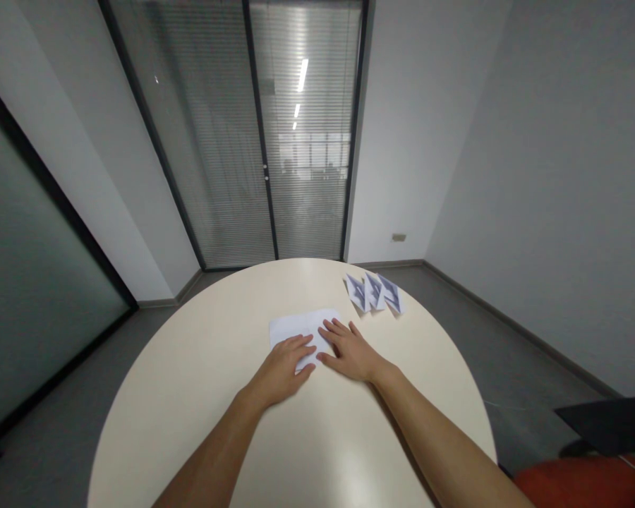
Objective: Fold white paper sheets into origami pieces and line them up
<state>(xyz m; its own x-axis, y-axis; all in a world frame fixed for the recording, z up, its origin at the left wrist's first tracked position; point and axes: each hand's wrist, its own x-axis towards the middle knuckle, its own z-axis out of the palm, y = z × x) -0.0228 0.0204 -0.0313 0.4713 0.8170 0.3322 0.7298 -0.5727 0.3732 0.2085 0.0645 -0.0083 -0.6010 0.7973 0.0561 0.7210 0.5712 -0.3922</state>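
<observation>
A white sheet of paper (296, 327) lies flat near the middle of a round cream table (201, 367). My left hand (284, 368) rests palm down on the sheet's near left part, fingers stretched out. My right hand (349, 351) lies flat on the sheet's right edge, fingers spread and pointing away from me. Both hands press on the paper and grip nothing. Beyond my right hand, three folded paper pieces (375, 292) with grey-blue markings lie side by side near the table's far right rim.
A glass door with blinds (275, 141) stands behind the table. Grey floor surrounds the table. A dark object (608, 423) and something red-orange (587, 483) sit at the lower right.
</observation>
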